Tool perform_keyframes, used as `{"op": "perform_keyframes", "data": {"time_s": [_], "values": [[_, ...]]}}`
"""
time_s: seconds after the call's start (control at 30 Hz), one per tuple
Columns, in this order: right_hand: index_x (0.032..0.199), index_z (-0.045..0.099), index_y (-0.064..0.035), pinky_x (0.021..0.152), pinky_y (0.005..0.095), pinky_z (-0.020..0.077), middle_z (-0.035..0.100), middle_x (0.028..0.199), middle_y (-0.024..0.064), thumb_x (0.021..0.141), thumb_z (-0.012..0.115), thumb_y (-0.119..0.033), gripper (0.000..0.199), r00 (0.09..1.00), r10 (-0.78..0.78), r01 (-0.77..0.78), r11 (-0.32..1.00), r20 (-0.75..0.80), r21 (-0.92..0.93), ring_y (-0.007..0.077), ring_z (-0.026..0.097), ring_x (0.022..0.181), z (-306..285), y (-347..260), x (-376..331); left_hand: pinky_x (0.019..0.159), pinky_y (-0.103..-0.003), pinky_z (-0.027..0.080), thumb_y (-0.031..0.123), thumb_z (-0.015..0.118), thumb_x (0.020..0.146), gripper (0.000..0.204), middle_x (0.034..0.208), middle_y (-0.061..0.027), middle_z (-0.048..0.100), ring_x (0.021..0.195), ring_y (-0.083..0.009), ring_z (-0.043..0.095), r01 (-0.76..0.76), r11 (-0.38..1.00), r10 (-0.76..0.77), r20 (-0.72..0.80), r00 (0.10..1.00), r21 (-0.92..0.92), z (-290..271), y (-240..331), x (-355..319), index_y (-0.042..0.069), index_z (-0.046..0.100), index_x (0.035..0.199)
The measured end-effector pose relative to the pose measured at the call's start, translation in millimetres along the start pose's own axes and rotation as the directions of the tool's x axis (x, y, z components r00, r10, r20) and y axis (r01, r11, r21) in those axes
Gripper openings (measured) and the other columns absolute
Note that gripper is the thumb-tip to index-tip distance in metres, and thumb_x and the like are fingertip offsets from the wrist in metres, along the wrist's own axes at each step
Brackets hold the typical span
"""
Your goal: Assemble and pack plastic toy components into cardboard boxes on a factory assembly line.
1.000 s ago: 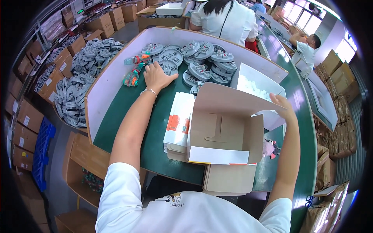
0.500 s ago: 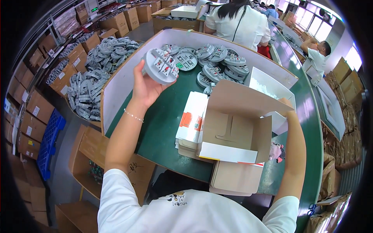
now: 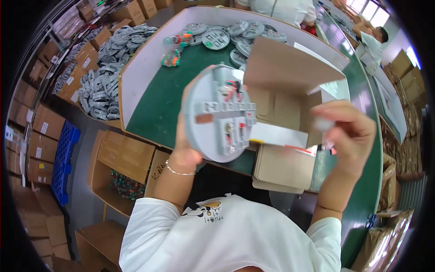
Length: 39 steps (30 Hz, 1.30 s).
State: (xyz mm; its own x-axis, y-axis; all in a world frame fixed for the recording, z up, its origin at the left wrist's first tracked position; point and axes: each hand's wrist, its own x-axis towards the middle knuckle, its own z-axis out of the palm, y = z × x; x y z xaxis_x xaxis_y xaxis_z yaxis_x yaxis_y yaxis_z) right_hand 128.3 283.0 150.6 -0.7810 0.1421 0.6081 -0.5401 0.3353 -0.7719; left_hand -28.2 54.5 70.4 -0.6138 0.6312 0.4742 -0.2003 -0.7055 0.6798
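Grip, left: I see the left hand [image 3: 182, 152] closed on the rim of a round grey plastic housing [image 3: 222, 122], which it holds tilted, fittings outward, at centre. Grip, right: the right hand [image 3: 351, 131], at 3 o'clock, pinches a small whitish piece [image 3: 323, 124], too blurred to identify.

Markings: dark handwriting on the flap of a brown carton [image 3: 120, 156] at 8 o'clock; white labels on stacked cartons [image 3: 38, 129] at 9; cartoon and lettering on the wearer's white shirt [image 3: 240, 226] at 6.

Surroundings: I note an open kraft box [image 3: 290, 63] at 2 o'clock; its raised flap hides part of a white bin [image 3: 337, 86]. The held housing covers some of the box's left side from my view. Flattened boxes [image 3: 285, 170] lie at 4, heaped grey housings [image 3: 249, 29] at 12, and blue-handled scissors [image 3: 370, 221] farther out at 4.
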Motion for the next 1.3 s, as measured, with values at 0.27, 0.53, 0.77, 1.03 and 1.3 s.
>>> {"op": "perform_keyframes", "data": {"time_s": [0.27, 0.53, 0.77, 1.03, 1.3], "values": [[0.098, 0.074, 0.0003, 0.071, 0.0271, 0.0519, 0.069, 0.097, 0.0167, 0.075, 0.083, -0.013, 0.028, 0.996, -0.041, 0.032, 0.994, 0.079, 0.102, 0.0202, 0.066, 0.083, 49, 10, -20, 0.109, -0.052, 0.042, 0.054, 0.093, 0.049, 0.136, 0.140, -0.0204, 0.043, 0.131, -0.0371, 0.047, -0.111, 0.971, 0.108, 0.027, 0.994, 0.213, 32, -30, -13, 0.005, 0.019, 0.152], [0.119, 0.061, -0.0057, 0.080, 0.0306, 0.0526, 0.060, 0.115, 0.0163, 0.062, 0.090, -0.027, 0.067, 0.985, -0.172, 0.172, 0.985, 0.031, -0.009, 0.0252, 0.060, 0.104, 55, 15, -23, 0.109, -0.047, 0.042, 0.056, 0.093, 0.048, 0.139, 0.142, -0.0197, 0.042, 0.132, -0.0336, 0.046, -0.064, 0.962, 0.081, -0.053, 0.995, 0.265, 48, -19, -19, -0.001, 0.018, 0.150], [0.145, 0.036, -0.0102, 0.106, 0.0407, 0.0378, 0.045, 0.137, 0.0169, 0.043, 0.098, -0.040, 0.123, 0.961, -0.248, 0.241, 0.968, 0.121, 0.068, 0.0279, 0.050, 0.121, 68, 41, -12, 0.100, -0.041, 0.048, 0.028, 0.082, 0.077, 0.092, 0.141, -0.0156, 0.048, 0.122, -0.0244, 0.057, -0.092, 0.923, -0.008, 0.257, 0.966, 0.373, 48, -7, -5, 0.005, 0.031, 0.150], [0.141, 0.045, -0.0096, 0.105, 0.0441, 0.0413, 0.045, 0.138, 0.0187, 0.063, 0.086, -0.036, 0.092, 0.974, 0.225, -0.196, 0.888, 0.020, -0.416, 0.0335, 0.050, 0.125, 50, 80, 4, 0.085, -0.033, 0.052, 0.028, 0.069, 0.090, 0.043, 0.115, -0.0140, 0.066, 0.103, -0.0211, 0.064, 0.008, 0.217, 0.292, -0.072, 0.954, 0.976, -90, 35, 90, 0.004, 0.058, 0.124], [0.133, 0.054, -0.0116, 0.102, 0.0450, 0.0424, 0.046, 0.133, 0.0208, 0.066, 0.084, -0.032, 0.077, 0.953, 0.300, -0.181, 0.684, 0.046, -0.707, 0.0400, 0.047, 0.123, 69, 110, -4, 0.100, -0.050, 0.041, 0.034, 0.075, 0.081, 0.064, 0.122, -0.0218, 0.059, 0.115, -0.0399, 0.054, 0.434, -0.533, 0.307, -0.312, 0.899, 0.726, -248, -5, 152, 0.006, 0.048, 0.131]]}}
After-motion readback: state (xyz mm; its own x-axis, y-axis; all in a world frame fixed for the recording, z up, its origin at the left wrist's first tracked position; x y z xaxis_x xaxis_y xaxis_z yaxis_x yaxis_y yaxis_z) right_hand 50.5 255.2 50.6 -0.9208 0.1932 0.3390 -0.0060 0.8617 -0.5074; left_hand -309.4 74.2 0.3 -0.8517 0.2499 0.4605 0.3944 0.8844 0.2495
